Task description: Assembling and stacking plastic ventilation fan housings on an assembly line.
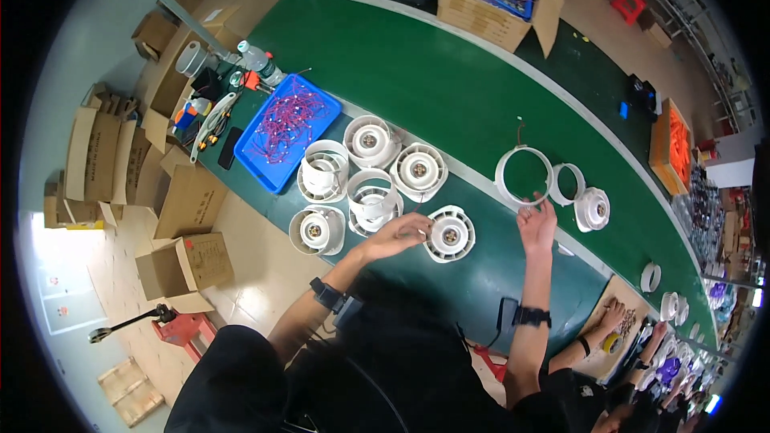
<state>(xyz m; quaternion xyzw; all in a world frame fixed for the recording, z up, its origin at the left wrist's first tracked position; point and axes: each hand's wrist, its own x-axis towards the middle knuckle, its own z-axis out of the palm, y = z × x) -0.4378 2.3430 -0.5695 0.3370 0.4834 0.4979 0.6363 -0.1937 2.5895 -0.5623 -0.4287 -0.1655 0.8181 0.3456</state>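
Observation:
My left hand (399, 236) has its fingers curled against the left edge of a white round motor housing (451, 235), which lies on the green bench with a slatted rim and a metal hub. Over at the conveyor's near edge, my right hand (536, 228) pinches the lower rim of a large white plastic ring (501, 182). A thin wire rises from the ring's top. Several more white housings stand left of my left hand, among them one (419, 170) with its hub facing up. Another white ring (373, 207) sits on top of a housing in that group.
A blue tray (261, 177) of red-purple wires lies at the left, beside a bottle (258, 60) and a phone (230, 147). Along the green conveyor (417, 48) stand a smaller ring (557, 185) and another housing (592, 210). A co-worker's hand (611, 314) is at the right.

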